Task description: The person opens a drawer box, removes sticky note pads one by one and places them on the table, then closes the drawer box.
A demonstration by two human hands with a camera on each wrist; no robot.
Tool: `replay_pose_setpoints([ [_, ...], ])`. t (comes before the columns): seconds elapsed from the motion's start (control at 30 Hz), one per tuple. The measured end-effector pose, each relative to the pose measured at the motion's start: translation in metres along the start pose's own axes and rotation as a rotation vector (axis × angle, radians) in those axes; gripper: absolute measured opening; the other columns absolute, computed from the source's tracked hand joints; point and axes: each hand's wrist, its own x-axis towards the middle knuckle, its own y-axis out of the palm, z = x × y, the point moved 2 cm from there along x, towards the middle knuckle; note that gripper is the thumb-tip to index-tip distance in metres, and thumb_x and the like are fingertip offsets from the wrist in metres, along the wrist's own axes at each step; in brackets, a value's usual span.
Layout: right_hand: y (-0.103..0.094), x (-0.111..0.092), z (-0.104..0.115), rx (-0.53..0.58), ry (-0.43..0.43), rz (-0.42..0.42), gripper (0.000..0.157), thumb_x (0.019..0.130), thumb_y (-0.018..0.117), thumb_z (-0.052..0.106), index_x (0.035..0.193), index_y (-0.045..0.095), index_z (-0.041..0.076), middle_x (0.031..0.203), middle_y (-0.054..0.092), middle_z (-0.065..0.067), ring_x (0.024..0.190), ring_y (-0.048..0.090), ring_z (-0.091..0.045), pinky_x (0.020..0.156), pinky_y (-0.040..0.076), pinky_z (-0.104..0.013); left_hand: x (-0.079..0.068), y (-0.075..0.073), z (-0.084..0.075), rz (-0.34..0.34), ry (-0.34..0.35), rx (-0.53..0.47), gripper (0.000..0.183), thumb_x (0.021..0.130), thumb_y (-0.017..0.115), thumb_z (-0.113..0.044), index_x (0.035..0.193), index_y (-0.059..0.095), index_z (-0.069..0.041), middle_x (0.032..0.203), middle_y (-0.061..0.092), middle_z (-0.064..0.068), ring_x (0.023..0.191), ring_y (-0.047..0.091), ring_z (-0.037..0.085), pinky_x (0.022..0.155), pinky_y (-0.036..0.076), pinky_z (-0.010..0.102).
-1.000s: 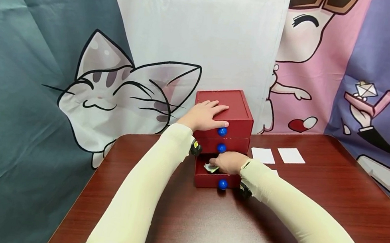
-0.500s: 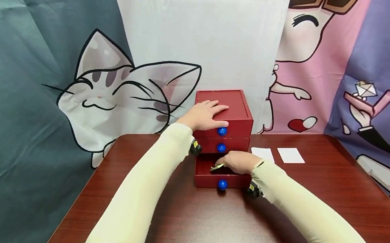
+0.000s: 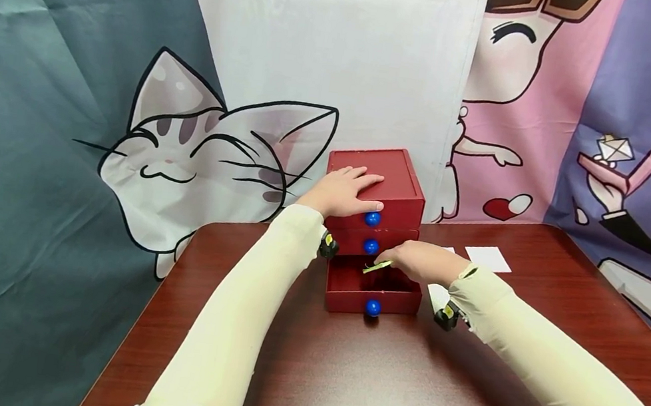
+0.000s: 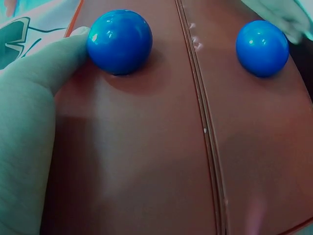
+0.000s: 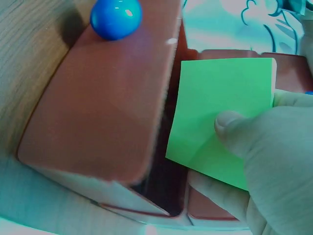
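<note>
A small red chest of drawers (image 3: 392, 167) with blue knobs stands at the back of the table. Flat across its top lies my left hand (image 3: 341, 193), fingers spread, the thumb near the top knob (image 4: 120, 42). The bottom drawer (image 3: 346, 301) is pulled out. Over its right part, my right hand (image 3: 424, 262) pinches a square green sticky note (image 5: 205, 93), thumb on its face and fingers behind. From the head view the note shows nearly edge-on. Whether it is one sheet or a thin stack, I cannot tell.
White paper squares lie on the brown table (image 3: 341, 379) right of the chest; one sheet (image 3: 488, 258) shows whole, others are partly hidden by my right hand and wrist. A cartoon-printed cloth (image 3: 349, 45) hangs behind the table.
My right hand has lifted the sticky note from inside the bottom drawer and moved up and to the right. My left hand has stayed on the chest top.
</note>
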Motion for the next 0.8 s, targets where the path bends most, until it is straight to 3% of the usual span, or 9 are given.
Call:
replay_pose_setpoints([
  [0.27,-0.017,-0.024,-0.002,-0.004,0.019,-0.035,0.04,0.085,0.076,-0.004,0.122,0.07,0.009,0.111,0.074,-0.004,0.096,0.072,-0.021,0.088,0.058,-0.042,0.001,0.001,0.001,0.005,-0.006,0.002,0.074,0.096,0.045,-0.068,0.16,0.031,-0.034,0.166,0.026,0.005,0.152,0.022,0.032,0.123,0.019,0.049],
  [0.33,-0.02,-0.032,-0.005,-0.01,0.038,-0.035,0.042,0.083,0.077,-0.002,0.123,0.069,0.009,0.109,0.073,-0.004,0.087,0.07,-0.018,0.083,0.059,-0.038,0.001,0.001,0.001,0.006,-0.006,0.005,0.074,0.096,0.045,-0.068,0.16,0.031,-0.034,0.166,0.026,0.005,0.152,0.022,0.032,0.123,0.019,0.049],
  [0.5,-0.024,-0.055,-0.015,-0.031,0.059,-0.071,0.043,0.084,0.08,0.006,0.126,0.069,0.012,0.111,0.073,-0.002,0.086,0.069,-0.013,0.078,0.059,-0.035,0.001,0.001,0.0,0.011,-0.002,0.009,0.074,0.096,0.045,-0.069,0.16,0.031,-0.034,0.166,0.026,0.005,0.152,0.022,0.032,0.123,0.019,0.048],
  [0.57,-0.024,-0.067,-0.02,-0.038,0.099,-0.091,0.041,0.086,0.078,0.004,0.125,0.069,0.014,0.112,0.073,0.001,0.093,0.071,-0.015,0.082,0.059,-0.039,0.001,0.0,0.0,0.012,-0.001,0.01,0.074,0.096,0.045,-0.069,0.16,0.031,-0.033,0.166,0.026,0.006,0.152,0.022,0.032,0.123,0.019,0.048],
  [0.67,-0.023,-0.085,-0.028,-0.06,0.187,-0.104,0.042,0.086,0.072,-0.005,0.123,0.071,0.015,0.105,0.073,0.004,0.088,0.071,-0.015,0.08,0.059,-0.04,0.001,-0.001,0.0,0.012,-0.002,0.011,0.074,0.096,0.045,-0.068,0.16,0.031,-0.033,0.166,0.026,0.006,0.152,0.022,0.032,0.123,0.019,0.048],
  [0.8,-0.019,-0.108,-0.038,-0.103,0.261,-0.104,0.037,0.085,0.068,-0.008,0.119,0.072,0.009,0.103,0.074,-0.003,0.089,0.071,-0.024,0.082,0.058,-0.047,0.001,-0.001,0.001,0.016,-0.004,0.01,0.074,0.096,0.045,-0.068,0.16,0.031,-0.034,0.166,0.025,0.005,0.152,0.021,0.032,0.123,0.019,0.048],
])
